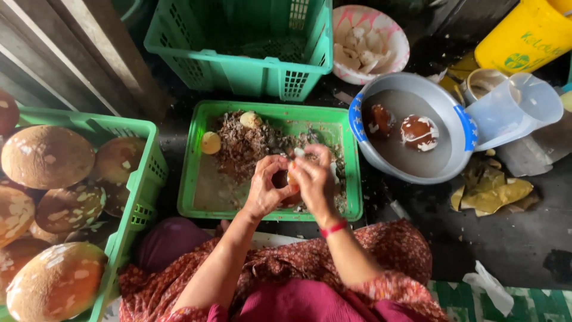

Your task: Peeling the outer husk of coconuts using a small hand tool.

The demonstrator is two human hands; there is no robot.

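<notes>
I see my two hands close together in front of me, fingers curled in. My left hand [267, 188] cups from the left side. My right hand [314, 182] sits just beside it, touching it, fingers bent down. Both forearms reach forward, elbows apart.

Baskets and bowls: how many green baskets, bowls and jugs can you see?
Green baskets: 3 — top crate, tray of peelings, left crate
Bowls: 2 — grey bowl, pink bowl
Clear jug: 1
Total: 6
</notes>
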